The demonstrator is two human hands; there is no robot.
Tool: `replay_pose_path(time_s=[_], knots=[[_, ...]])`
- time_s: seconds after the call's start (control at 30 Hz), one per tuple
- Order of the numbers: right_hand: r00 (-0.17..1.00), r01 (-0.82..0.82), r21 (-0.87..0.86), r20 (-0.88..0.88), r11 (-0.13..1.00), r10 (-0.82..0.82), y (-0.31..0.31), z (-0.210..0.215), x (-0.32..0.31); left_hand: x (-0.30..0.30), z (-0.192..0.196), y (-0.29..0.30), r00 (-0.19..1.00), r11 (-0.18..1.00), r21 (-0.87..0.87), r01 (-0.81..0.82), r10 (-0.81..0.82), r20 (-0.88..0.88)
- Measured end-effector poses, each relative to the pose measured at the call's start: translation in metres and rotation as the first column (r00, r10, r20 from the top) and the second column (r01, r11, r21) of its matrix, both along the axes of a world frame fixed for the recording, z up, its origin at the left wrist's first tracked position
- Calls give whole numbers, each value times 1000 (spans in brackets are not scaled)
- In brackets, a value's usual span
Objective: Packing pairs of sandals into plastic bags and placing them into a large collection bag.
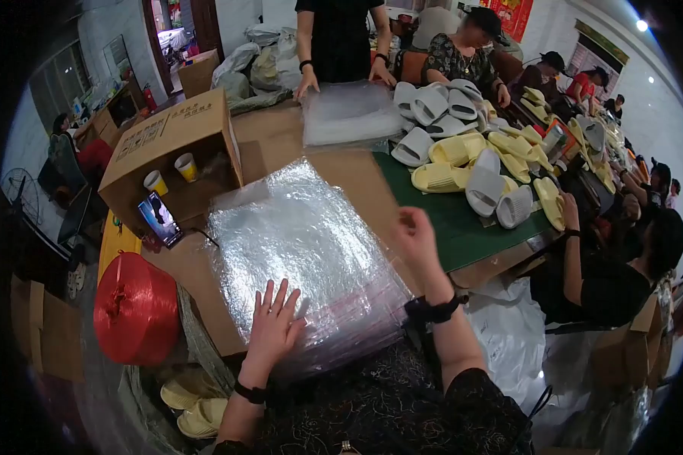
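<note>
A thick stack of clear plastic bags lies on the cardboard-covered table in front of me, shiny and wrinkled, with pinkish strips along its near edge. On its near part rests my left hand, fingers spread, palm down. My right hand is raised beside the stack's right edge, its fingers curled in; I see nothing in them. To its right is a pile of slide slippers in grey and pale yellow on a green mat.
A second bag stack lies at the far side under a standing co-worker's hands. An open carton with yellow paper cups, a propped phone and a red twine roll are at left. Several people sit along the right.
</note>
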State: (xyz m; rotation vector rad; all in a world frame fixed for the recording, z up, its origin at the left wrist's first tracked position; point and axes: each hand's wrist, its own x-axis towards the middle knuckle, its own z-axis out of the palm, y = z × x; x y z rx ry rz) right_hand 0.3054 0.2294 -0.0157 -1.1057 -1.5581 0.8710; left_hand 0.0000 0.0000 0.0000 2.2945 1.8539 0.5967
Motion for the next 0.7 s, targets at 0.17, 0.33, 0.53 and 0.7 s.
replay_pose_path(time_s=[0.17, 0.33, 0.53, 0.7], knots=[[868, 423, 152, 216, 893, -448, 107, 11, 71, -4, -33, -2, 998, 998, -22, -67, 67, 19], [763, 524, -3, 446, 852, -468, 170, -13, 132, -2, -35, 5, 993, 999, 25, -48, 45, 105], [766, 340, 37, 569, 940, -299, 145, -5, 88, 0, -32, -1, 992, 997, 23, -76, 73, 102], [961, 139, -33, 246, 990, -127, 95, 49, 25, 0, -31, -1, 992, 996, 32, -80, 77, 96]])
